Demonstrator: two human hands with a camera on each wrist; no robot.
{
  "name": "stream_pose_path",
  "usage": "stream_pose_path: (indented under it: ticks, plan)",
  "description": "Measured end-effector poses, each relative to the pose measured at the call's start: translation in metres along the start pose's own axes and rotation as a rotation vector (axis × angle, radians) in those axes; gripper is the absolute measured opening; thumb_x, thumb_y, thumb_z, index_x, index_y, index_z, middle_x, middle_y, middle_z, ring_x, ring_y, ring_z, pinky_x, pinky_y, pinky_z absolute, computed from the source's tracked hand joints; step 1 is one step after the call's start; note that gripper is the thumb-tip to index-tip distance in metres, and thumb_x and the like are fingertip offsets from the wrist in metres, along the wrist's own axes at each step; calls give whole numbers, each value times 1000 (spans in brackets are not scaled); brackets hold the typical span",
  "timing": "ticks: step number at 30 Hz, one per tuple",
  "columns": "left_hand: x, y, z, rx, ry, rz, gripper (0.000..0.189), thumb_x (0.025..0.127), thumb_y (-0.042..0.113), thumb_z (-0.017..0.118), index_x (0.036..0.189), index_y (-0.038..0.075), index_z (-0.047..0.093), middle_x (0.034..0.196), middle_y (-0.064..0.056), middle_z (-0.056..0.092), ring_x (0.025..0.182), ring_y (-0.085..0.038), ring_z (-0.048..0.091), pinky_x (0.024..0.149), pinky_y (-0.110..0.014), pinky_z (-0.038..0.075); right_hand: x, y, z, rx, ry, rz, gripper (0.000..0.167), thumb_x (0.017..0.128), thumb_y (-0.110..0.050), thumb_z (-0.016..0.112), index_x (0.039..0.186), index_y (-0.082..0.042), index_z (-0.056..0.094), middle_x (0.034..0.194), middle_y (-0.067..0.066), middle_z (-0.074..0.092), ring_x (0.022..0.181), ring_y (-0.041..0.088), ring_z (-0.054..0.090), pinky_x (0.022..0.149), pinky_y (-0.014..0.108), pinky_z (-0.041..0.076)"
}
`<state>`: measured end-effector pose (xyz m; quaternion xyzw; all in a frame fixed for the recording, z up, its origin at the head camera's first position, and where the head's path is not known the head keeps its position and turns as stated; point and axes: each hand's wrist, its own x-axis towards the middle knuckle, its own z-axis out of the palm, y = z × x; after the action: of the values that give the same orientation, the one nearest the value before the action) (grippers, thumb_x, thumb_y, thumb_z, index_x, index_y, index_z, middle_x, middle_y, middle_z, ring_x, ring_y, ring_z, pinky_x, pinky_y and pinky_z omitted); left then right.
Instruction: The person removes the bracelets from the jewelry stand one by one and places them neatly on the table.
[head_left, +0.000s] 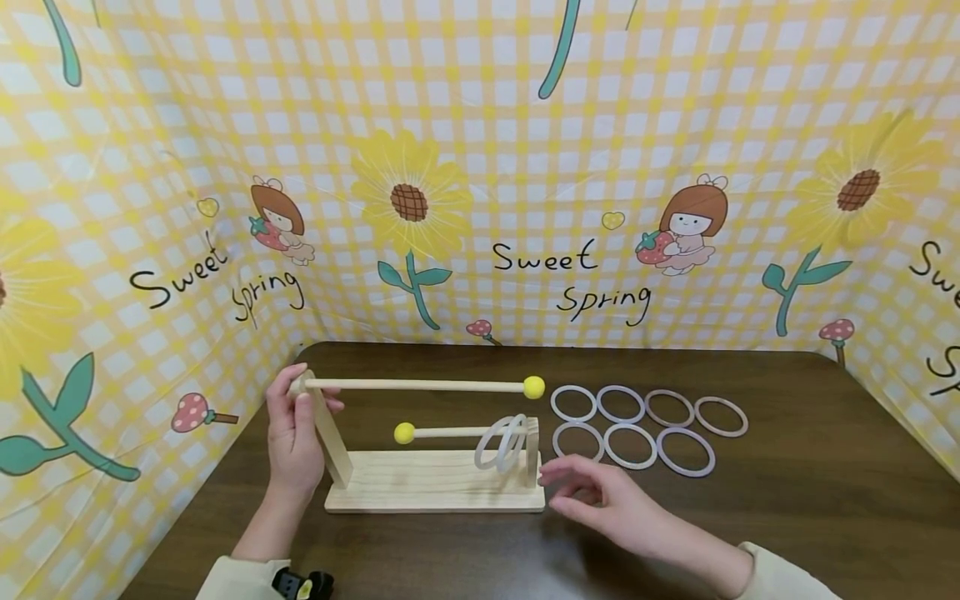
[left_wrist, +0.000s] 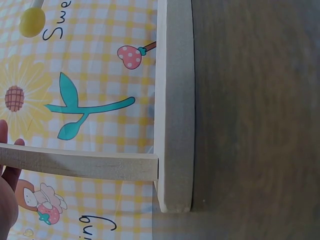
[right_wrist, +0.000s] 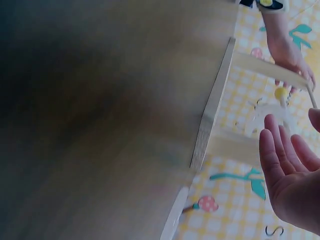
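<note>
A pale wooden stand (head_left: 435, 483) with two uprights rests on the dark table. Its tall left post bears a long rod (head_left: 420, 385) with a yellow ball end, pointing right. From its short right post a lower rod (head_left: 438, 432) points left, also ball-tipped. Translucent whitish rings (head_left: 495, 446) hang on this lower rod near the short post. My left hand (head_left: 294, 442) grips the top of the tall post, thumb in front and fingers behind. My right hand (head_left: 611, 504) is beside the stand's right end, fingers loosely bent and holding nothing; whether its fingertips touch the wood I cannot tell.
Several pale and lilac rings (head_left: 630, 446) lie flat in two rows on the table (head_left: 787, 500), right of the stand. A yellow checked cloth (head_left: 480, 167) with printed flowers encloses the table's back and sides.
</note>
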<state>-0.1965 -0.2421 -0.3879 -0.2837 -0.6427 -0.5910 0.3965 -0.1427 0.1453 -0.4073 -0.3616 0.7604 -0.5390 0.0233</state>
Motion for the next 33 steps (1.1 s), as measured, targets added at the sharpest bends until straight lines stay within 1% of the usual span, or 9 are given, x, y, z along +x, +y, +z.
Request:
stream_pose_path:
  ticks: [2,5,9,14,20,24,29,33]
  plan:
    - [0,0,0,4,1,-2,33,105,3,31,133,-15,27,95,-2,61,76,-14,61,73,-19,53,3,-1,5,27,-13,-4,33,95,-11,64,125,1,57,114,20,64,91,16,66,76,29,57]
    - [0,0,0,8,4,-4,33,105,3,31,133,-15,27,95,-1,62,77,-12,61,73,-19,53,6,-2,12,80,-39,-5,36,95,-9,64,127,4,55,117,24,61,94,24,67,79,31,57]
    - [-1,-1,-1,0,8,-4,33,105,3,31,132,-15,27,95,-2,62,76,-14,61,73,-19,53,11,-4,19,143,-79,18,43,95,-9,63,132,9,50,123,28,57,100,33,65,82,32,56]
    - [-1,-2,-1,9,8,-7,33,105,3,31,133,-15,28,95,-1,62,76,-14,61,73,-18,53,16,-7,27,174,-104,55,51,94,-10,64,138,8,45,134,27,50,106,32,63,84,31,56]
    - [0,-2,-1,-8,4,3,33,104,1,30,133,-15,27,95,-1,62,76,-13,61,73,-19,53,22,-6,36,175,-137,90,55,93,-8,65,142,3,43,139,25,48,111,35,60,85,28,55]
    - [-1,-2,-1,-14,7,-4,33,104,1,31,132,-15,28,94,-1,62,75,-15,61,73,-19,53,28,-9,40,155,-156,123,54,94,-8,64,144,-2,43,144,18,45,117,34,56,87,26,53]
    - [-2,-2,-1,3,10,-14,32,104,1,31,132,-15,29,94,0,62,75,-16,61,73,-18,53,32,-9,43,105,-140,149,58,95,-12,64,148,-9,39,148,10,43,121,35,53,86,26,53]
    - [-1,-2,0,-11,10,-5,32,104,0,31,132,-15,28,94,-1,62,75,-15,61,73,-18,53,36,-9,46,87,-124,152,60,95,-14,64,148,-9,38,149,10,41,124,35,51,84,26,54]
